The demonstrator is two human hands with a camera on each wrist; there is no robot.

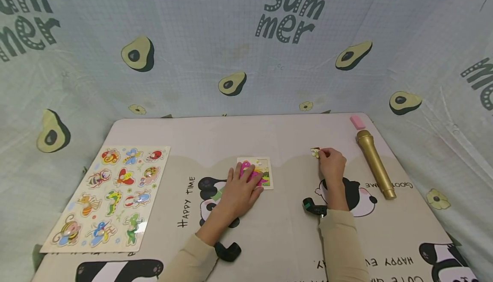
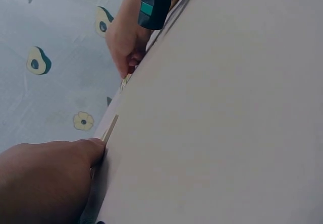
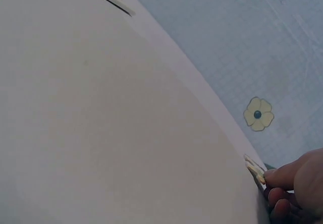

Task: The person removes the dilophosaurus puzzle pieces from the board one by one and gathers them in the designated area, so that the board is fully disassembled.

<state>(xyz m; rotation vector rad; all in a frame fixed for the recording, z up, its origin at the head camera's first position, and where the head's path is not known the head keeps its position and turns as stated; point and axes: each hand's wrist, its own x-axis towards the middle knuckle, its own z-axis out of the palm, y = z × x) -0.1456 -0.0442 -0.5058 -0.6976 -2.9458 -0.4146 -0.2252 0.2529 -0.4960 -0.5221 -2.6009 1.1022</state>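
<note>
My left hand [image 1: 239, 191] rests with spread, straight fingers on a small square jigsaw puzzle [image 1: 270, 181] in a pale frame, which shows a pink figure with green and yellow parts. The fingers cover part of the picture. Seen from the left wrist, the thumb lies at the frame's edge [image 2: 111, 128]. Over to the right, my right hand [image 1: 333, 165] pinches a small puzzle piece [image 1: 315, 152] between thumb and fingertips. The right wrist view shows this piece [image 3: 255, 170] edge-on, pale and thin, close over the table.
A large sheet of insect pictures [image 1: 111, 196] lies at the left of the table [image 1: 285, 230]. Along the right side lie a gold cylindrical tube [image 1: 375, 164] and a pink block [image 1: 357, 122]. A printed cloth [image 1: 185, 38] hangs behind the table's back edge.
</note>
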